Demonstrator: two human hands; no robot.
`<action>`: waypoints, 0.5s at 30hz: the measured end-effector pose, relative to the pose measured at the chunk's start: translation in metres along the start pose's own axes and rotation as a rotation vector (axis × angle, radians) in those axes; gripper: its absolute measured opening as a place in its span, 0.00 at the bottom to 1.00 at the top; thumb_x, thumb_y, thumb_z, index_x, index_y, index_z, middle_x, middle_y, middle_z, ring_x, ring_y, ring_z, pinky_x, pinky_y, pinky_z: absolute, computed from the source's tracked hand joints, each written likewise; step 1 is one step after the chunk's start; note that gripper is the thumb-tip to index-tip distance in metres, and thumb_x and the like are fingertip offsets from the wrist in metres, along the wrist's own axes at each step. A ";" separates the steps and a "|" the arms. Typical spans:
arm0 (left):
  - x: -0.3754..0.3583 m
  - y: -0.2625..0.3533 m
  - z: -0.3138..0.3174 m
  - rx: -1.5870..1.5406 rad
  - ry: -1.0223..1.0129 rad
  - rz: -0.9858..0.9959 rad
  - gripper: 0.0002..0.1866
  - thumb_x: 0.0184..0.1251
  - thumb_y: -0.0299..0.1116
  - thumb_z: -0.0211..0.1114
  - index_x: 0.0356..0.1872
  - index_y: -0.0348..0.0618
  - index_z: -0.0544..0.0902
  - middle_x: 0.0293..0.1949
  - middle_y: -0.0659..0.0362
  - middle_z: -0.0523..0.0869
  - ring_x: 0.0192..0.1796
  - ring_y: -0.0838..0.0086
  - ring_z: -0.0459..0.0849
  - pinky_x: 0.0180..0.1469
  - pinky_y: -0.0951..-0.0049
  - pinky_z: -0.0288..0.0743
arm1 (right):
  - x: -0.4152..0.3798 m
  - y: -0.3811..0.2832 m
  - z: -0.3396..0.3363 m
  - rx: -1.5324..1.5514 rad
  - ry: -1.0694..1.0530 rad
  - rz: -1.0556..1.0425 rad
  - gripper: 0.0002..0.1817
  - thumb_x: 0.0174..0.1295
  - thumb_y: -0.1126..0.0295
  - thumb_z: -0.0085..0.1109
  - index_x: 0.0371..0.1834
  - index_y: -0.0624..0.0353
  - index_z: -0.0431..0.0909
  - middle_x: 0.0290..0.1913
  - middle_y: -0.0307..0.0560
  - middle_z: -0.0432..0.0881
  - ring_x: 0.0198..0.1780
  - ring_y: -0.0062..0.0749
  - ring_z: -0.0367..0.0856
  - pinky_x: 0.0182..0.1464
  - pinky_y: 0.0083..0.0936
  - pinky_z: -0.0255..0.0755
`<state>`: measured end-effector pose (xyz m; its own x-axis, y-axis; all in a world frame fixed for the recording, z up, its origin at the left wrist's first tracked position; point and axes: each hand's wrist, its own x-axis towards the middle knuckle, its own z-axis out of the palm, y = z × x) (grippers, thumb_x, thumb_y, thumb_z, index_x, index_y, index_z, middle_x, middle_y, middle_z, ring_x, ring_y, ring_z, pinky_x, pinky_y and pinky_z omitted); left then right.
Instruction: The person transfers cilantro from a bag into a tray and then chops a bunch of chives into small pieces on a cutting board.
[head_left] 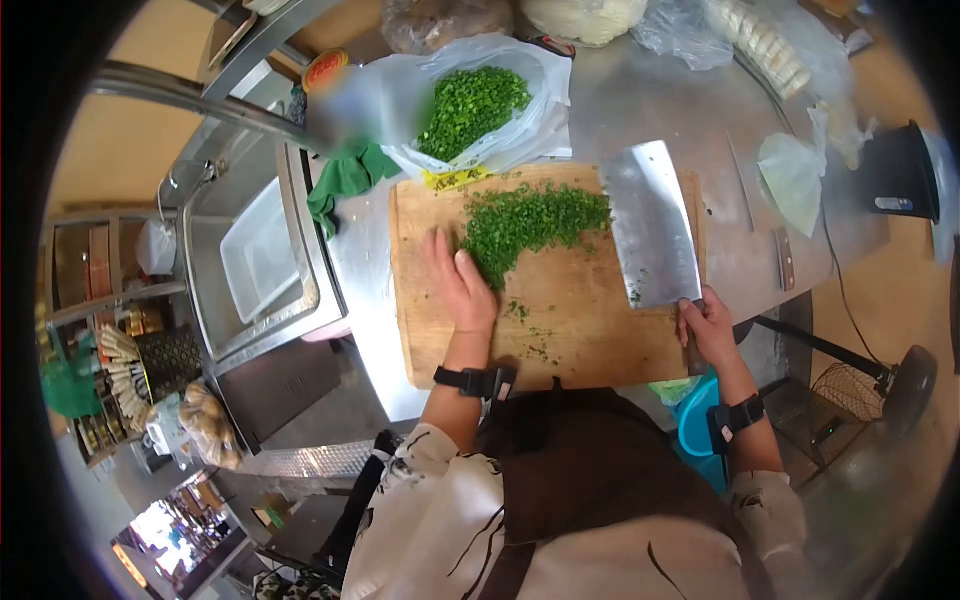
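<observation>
A heap of chopped green onions (535, 218) lies across the upper half of a wooden cutting board (590, 330). My left hand (463, 283) rests at the heap's left end, fingers stretched out and touching its edge. With my right hand (708, 325) I grip the handle of a wide cleaver (655, 225) at the board's right side. Its broad blade points away from me, with the heap's right end against it and a few green bits stuck on it. Behind the board, an open white plastic bag (548, 95) holds more chopped green onions.
A sink (215, 340) with a white tray (262, 250) is on the left. A green cloth (345, 185) lies beside the board. On the right are a wooden-handled knife (786, 262), a knotted plastic bag (793, 180) and a black bin (895, 180). A blue bucket (697, 425) stands below the counter.
</observation>
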<state>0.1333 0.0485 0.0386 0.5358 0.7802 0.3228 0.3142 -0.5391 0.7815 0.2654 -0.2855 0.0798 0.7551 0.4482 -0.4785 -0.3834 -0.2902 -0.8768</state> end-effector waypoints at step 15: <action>-0.017 0.039 0.031 -0.080 -0.053 0.066 0.19 0.72 0.32 0.53 0.59 0.36 0.76 0.65 0.36 0.66 0.67 0.41 0.63 0.69 0.50 0.57 | -0.032 -0.002 0.110 -0.222 -0.355 0.100 0.11 0.68 0.64 0.55 0.34 0.58 0.66 0.19 0.38 0.72 0.17 0.20 0.72 0.20 0.21 0.65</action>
<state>0.1611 0.0046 0.0466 0.5948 0.7247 0.3479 0.2145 -0.5602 0.8001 0.1830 -0.2060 0.0912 0.4753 0.6609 -0.5808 -0.2923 -0.5040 -0.8127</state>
